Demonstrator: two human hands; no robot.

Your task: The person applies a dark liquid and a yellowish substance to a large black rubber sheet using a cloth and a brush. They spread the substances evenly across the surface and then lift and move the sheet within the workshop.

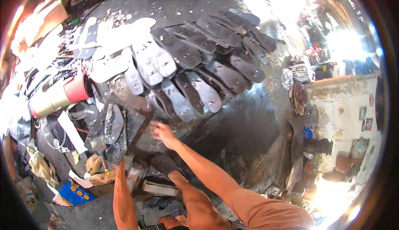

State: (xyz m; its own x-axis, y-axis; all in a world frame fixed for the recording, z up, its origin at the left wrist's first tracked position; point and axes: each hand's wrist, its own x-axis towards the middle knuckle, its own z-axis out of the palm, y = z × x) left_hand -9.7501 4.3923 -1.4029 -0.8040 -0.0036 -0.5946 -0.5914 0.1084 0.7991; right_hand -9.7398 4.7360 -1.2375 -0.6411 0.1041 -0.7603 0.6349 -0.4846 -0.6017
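Note:
My right hand (163, 133) reaches over the dark work surface, just below the nearest row of sandal soles (205, 92). Motion smears its fingers, and no object shows in it. The wrist of my left hand (119, 162) comes up against the lower edge of a black, crusted block (115, 149). That block hides the fingers of this hand. Lying lengthwise on the block is a dark grey sole (117, 123) with a rough, pale-specked edge. A wooden-handled tool (105, 163) stands beside the left wrist.
Several grey and black soles (178, 49) overlap in rows ahead. At left lie a red and beige roll (62, 95), a white strip (71, 131), a grey strap piece (83, 111) and a blue package (77, 193). My sandalled foot (164, 163) is below my right hand. A stained wall (341, 113) stands right.

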